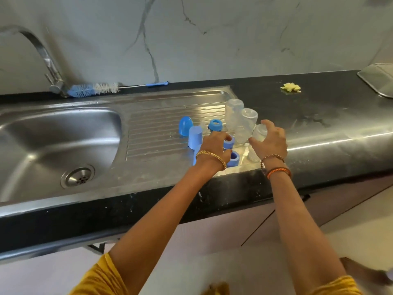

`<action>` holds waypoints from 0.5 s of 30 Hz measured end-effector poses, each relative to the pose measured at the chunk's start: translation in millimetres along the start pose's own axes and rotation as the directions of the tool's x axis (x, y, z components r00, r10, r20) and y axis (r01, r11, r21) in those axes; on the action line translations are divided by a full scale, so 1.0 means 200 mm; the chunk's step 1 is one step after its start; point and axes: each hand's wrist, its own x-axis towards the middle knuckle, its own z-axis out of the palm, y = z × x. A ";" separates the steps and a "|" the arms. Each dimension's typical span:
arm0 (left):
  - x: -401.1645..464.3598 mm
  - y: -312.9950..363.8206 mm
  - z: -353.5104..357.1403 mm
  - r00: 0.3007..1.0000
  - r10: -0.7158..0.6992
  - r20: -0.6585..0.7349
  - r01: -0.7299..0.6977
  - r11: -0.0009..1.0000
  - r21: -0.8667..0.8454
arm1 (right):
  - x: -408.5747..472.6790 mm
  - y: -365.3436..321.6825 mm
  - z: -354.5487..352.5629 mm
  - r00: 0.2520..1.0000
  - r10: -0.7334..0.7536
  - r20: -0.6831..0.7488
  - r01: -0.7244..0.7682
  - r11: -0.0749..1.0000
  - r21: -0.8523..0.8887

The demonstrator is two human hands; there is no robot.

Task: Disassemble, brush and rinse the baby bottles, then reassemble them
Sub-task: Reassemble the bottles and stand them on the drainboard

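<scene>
Two bare hands at frame centre: left hand [214, 143] pinches one of three blue screw rings [229, 142], right hand [271, 138] curls loosely over one of three inverted clear plastic bottles [259, 133].

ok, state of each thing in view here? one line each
Left hand: grip closing on a blue ring.
Right hand: fingers curled round a clear bottle.
Two other bottles: inverted on the drainboard.
Blue caps: off the bottles, standing on the drainboard.
Brush: lying idle behind the sink.
Tap: no water running.
Sink: no standing water.
</scene>
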 end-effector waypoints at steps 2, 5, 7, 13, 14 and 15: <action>0.02 0.00 0.01 1.000 -0.025 -0.019 0.025 0.999 -0.021 | 0.00 0.01 0.00 0.999 -0.021 -0.036 0.021 1.000 -0.002; 0.03 0.00 0.01 0.996 -0.025 -0.083 0.021 0.998 -0.052 | 0.00 -0.02 -0.04 0.988 -0.094 -0.122 0.099 0.995 0.033; 0.03 -0.01 -0.02 0.990 -0.037 -0.135 0.024 0.995 -0.100 | 0.01 -0.07 -0.07 0.971 -0.152 -0.184 0.171 0.981 0.096; -0.08 -0.21 -0.27 0.912 -0.234 -0.337 0.149 0.954 -0.261 | -0.03 -0.46 -0.03 0.958 -0.262 -0.119 0.284 0.786 0.549; -0.12 -0.27 -0.33 0.883 -0.281 -0.375 0.191 0.946 -0.260 | -0.05 -0.54 0.03 0.957 -0.286 -0.055 0.258 0.743 0.617; -0.15 -0.34 -0.38 0.854 -0.325 -0.406 0.240 0.939 -0.246 | -0.08 -0.62 0.08 0.950 -0.313 0.007 0.232 0.720 0.654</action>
